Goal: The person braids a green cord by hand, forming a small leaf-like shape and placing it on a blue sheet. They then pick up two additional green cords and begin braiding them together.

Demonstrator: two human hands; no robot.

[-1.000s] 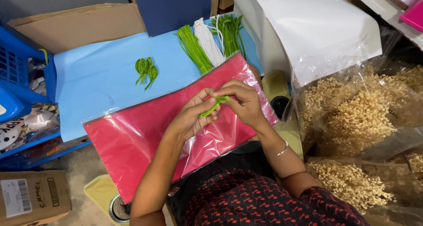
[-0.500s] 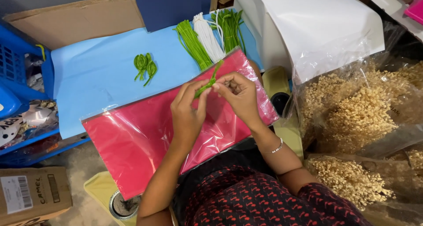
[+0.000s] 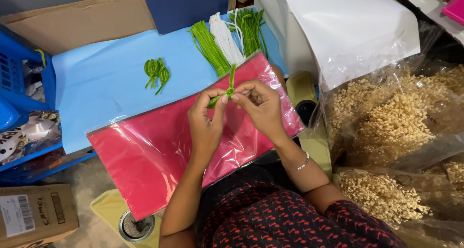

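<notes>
Since before, we raised the green stem (image 3: 227, 89); both hands, left hand (image 3: 207, 120) and right hand (image 3: 260, 105), pinch it, long axis toward 12 o'clock.

Both hands meet over a red sheet in clear wrap (image 3: 159, 156). The left hand (image 3: 207, 125) and right hand (image 3: 261, 105) pinch a green pipe cleaner (image 3: 227, 87), one end standing up. Farther off on the blue counter (image 3: 104, 86) lie folded green loops (image 3: 156, 71) and bundles of green and white stems (image 3: 227, 35). Bags of dried beige flowers (image 3: 386, 127) sit to the right.
</notes>
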